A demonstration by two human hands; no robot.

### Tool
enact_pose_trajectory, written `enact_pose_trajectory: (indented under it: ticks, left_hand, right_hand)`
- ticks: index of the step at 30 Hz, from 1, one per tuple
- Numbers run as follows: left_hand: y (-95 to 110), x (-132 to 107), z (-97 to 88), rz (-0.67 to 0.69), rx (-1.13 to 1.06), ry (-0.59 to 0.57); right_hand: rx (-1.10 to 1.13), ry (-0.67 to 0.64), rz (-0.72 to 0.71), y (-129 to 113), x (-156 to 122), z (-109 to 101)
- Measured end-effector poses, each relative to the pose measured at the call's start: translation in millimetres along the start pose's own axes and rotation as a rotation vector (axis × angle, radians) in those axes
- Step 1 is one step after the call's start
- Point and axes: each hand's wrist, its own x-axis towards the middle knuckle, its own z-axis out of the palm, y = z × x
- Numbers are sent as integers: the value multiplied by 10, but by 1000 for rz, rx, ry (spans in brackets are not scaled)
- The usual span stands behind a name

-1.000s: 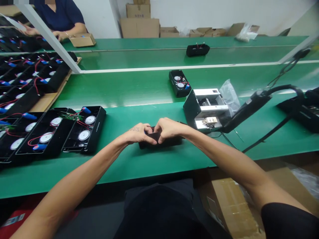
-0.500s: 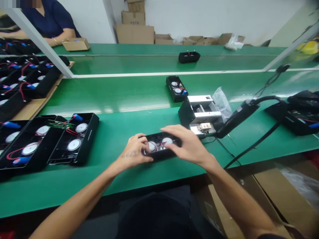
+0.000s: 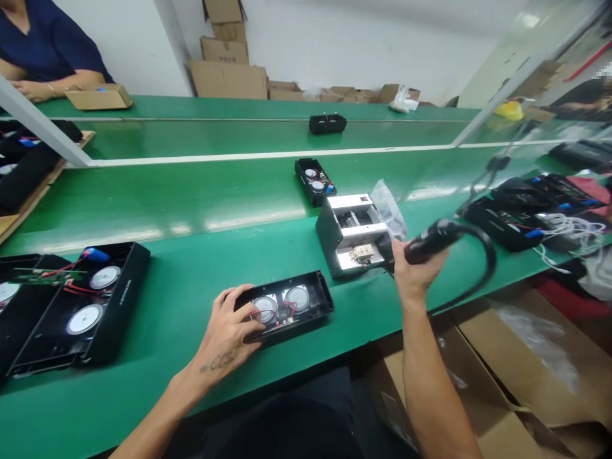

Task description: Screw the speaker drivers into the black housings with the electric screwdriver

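On the green bench, a black speaker housing [image 3: 313, 312] lies open side up, with two round white-backed speakers and thin red wires inside. My left hand [image 3: 233, 325] grips its left end, thumb on the near side and fingers over the rim. To the right, my right hand [image 3: 419, 271] is wrapped around the black handle of an electric screwdriver [image 3: 433, 239], whose thick cable loops down on the right. The screwdriver's tip is hidden near the screw feeder [image 3: 327, 242], a black and silver box standing behind the housing.
Larger speaker housings [image 3: 129, 287] with blue cells and wires stand at left. Another small housing [image 3: 310, 185] sits behind the feeder, beside a clear plastic bag [image 3: 388, 210]. More housings [image 3: 507, 223] and white cables lie at right. Cardboard boxes [image 3: 507, 344] stand below the bench; a co-worker sits far left.
My right hand has left the speaker housing and taken hold of the electric screwdriver. My left hand stays on the housing, which now sits lower in view. The view has swung right.
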Motion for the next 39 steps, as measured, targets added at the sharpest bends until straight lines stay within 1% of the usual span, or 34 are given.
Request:
enact_pose_trajectory:
  ticks: [1,2,3,5,6,7,8,10,12,13,15,17,19,22,25,27,29,31,33,36,39]
  left_hand:
    - [-12,-8,7,4,12,-11]
    - [-26,-16,15,10,24,-20]
    - [-43,-25,25,15,34,-22]
    - [-84,-41,48,28,48,-16]
    - [-104,-45,60,33,55,-12]
    - [-120,-46,71,38,60,-7]
    - [-129,-44,82,42,64,-4]
    - [-121,-25,98,42,64,-1]
    - [-81,12,112,32,54,4]
    - [-54,35,118,27,47,4]
    - [3,83,132,13,31,8]
    - [52,121,144,2,16,12]
    - [91,146,154,-12,1,11]
    - [145,171,164,-43,-17,18]
    - [195,203,168,-67,-39,25]
    - [218,225,164,-83,-51,13]
    - [234,239,155,-96,-57,-2]
    - [245,242,145,-100,-63,-16]
    - [250,238,139,-97,-76,-16]
    - [246,226,144,-103,-93,-15]
    - [233,219,157,-109,-95,-22]
  right_hand:
    - [116,-2,30,-32,-52,-27]
    - [240,-37,84,-70,-107,-54]
    - [351,-102,150,-112,-157,-78]
    - [498,-281,258,-205,-212,-115]
    - [551,-337,289,-258,-210,-129]
    - [599,-351,296,-319,-189,-140]
    - [646,-323,276,-388,-153,-148]
    - [721,-202,182,-541,-53,-144]
    - [737,-96,89,-687,49,-99]
    - [724,-79,61,-745,91,-62]
    - [680,-124,36,-821,148,24]
    - [651,-223,33,-857,166,85]
    - [654,-338,53,-900,132,85]
    - [769,-503,105,-1061,-49,-9]
    - [990,-612,119,-1330,-376,-103]
    - [1115,-690,106,-1510,-622,-112]
    - [1180,-786,95,-1649,-842,-68]
    - [1175,-848,91,-1731,-1005,12]
    - [1111,-869,86,-1762,-1102,97]
    - [995,-869,76,-1767,-1157,182]
    - [959,-865,64,-1785,-1172,214]
